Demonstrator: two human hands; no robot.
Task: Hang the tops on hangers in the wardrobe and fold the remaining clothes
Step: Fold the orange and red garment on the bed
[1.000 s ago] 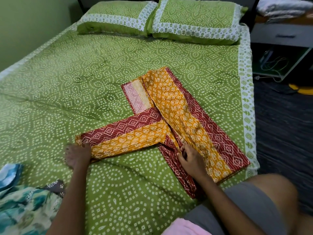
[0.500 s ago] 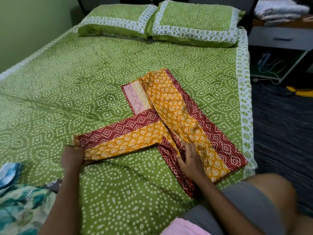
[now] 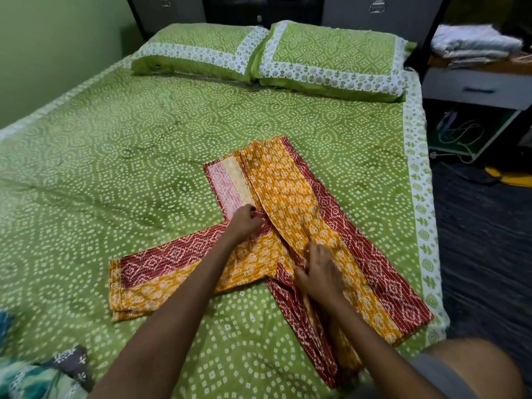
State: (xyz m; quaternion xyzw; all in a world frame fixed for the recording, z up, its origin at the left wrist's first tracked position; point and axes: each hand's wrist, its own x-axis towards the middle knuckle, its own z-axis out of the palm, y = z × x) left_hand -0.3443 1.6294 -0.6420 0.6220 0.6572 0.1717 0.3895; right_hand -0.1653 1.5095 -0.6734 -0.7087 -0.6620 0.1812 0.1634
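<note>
While L hand point(image 3: 244, 220) pinches yellow-red garment point(image 3: 302, 203) on bed point(image 3: 115, 168), R hand point(image 3: 319, 272) presses it flat.

A folded garment point(image 3: 290, 226) is lying mid-frame on the bed point(image 3: 115, 168), two pillows point(image 3: 273, 53) sitting behind it, more clothes point(image 3: 43, 375) lying lower left.

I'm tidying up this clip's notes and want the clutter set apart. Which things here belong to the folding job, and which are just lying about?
Job:
yellow-red garment, being folded
left hand, at its middle
right hand, on its lower part
teal clothes, perhaps waiting
bed, the work surface

Lying about:
pillows
white pile on the side table
cables below it
</note>
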